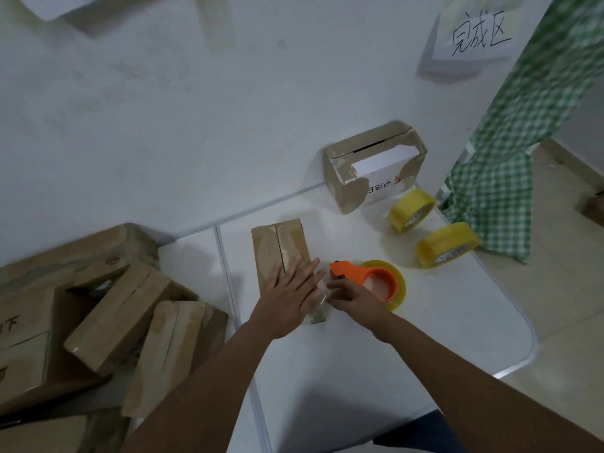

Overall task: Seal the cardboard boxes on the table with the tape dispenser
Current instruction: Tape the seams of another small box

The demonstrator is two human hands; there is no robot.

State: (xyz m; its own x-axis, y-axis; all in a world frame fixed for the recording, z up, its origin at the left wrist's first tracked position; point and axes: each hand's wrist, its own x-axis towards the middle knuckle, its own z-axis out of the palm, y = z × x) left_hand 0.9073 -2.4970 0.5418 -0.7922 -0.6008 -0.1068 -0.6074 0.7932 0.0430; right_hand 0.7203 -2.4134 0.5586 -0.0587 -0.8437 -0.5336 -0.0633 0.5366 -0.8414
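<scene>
Overhead, wall sign point(475, 29) reads 完成区

Left hand point(289, 299) hides the box's point(277, 246) near half.

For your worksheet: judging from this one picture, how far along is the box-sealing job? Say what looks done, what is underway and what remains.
Done: hard to confirm; one box stands by the wall, its top slit open. Underway: the left hand presses flat on the box on the table, its seam untaped, while the right hand holds the orange tape dispenser at its near end. Left: the pile of boxes on the left.
</scene>
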